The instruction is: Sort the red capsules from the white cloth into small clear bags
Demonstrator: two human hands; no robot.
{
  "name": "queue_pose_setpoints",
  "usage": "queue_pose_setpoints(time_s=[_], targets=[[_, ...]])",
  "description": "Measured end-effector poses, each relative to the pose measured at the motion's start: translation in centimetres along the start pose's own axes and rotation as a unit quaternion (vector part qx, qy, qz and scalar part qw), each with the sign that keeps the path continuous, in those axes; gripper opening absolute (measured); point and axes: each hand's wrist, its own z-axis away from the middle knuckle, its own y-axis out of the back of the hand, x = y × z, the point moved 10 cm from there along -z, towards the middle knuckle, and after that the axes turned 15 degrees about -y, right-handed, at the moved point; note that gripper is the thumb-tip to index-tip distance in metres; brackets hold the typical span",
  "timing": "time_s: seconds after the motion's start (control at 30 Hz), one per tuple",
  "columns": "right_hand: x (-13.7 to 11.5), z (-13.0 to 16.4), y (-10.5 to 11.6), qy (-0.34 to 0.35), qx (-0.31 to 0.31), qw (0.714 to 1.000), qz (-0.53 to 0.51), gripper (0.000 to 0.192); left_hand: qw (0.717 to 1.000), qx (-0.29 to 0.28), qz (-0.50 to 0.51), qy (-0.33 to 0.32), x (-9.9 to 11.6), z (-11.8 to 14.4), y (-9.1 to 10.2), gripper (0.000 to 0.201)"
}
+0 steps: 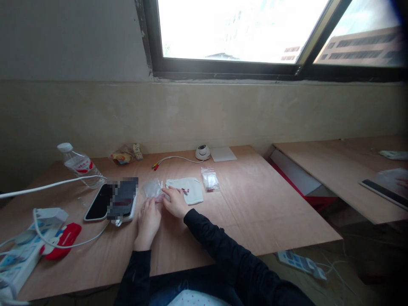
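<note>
A small clear zip bag [152, 188] with a pinkish strip along its near edge lies flat on the desk. My left hand [149, 219] is at that near edge, its fingertips pressed on the strip. From the right, my right hand [176, 202] reaches the same edge with its fingers closed on the bag. Just beyond the right hand is a white cloth [194, 191], with several small dark red and metallic pieces [185, 191] on it. To the right of the cloth lies a filled zip bag [210, 180]; its contents are too small to make out.
Phones [99, 203] lie left of my hands, near a tilted water bottle [83, 166]. A dome camera [202, 152] with a cable and a white card [223, 154] sit at the back. A power strip [22, 259] and red pouch [63, 242] are at the left.
</note>
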Motion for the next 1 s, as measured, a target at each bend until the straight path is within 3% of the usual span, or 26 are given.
queue_pose_setpoints(time_s=[0.17, 0.37, 0.6, 0.83, 1.0], targets=[[0.0, -1.7, -1.4, -0.033, -0.005, 0.999, -0.011, 0.029, 1.000, 0.016, 0.006, -0.013, 0.5, 0.0, 0.3, 0.039], [1.0, -2.7, -1.2, -0.076, 0.020, 0.995, -0.055, 0.040, 1.000, 0.027, 0.012, -0.006, 0.4, 0.1, 0.8, 0.037], [1.1, -2.7, -1.6, -0.084, 0.001, 0.982, -0.170, 0.026, 0.996, 0.053, 0.065, -0.015, 0.6, -0.1, 2.0, 0.034], [2.1, -1.2, 0.4, -0.097, 0.012, 0.938, -0.334, 0.025, 0.957, 0.181, 0.228, -0.008, 0.1, -0.1, 4.4, 0.024], [2.3, 0.3, 2.2, -0.111, -0.002, 0.889, -0.444, 0.040, 0.927, 0.208, 0.312, -0.012, 1.9, 0.0, 6.1, 0.027]])
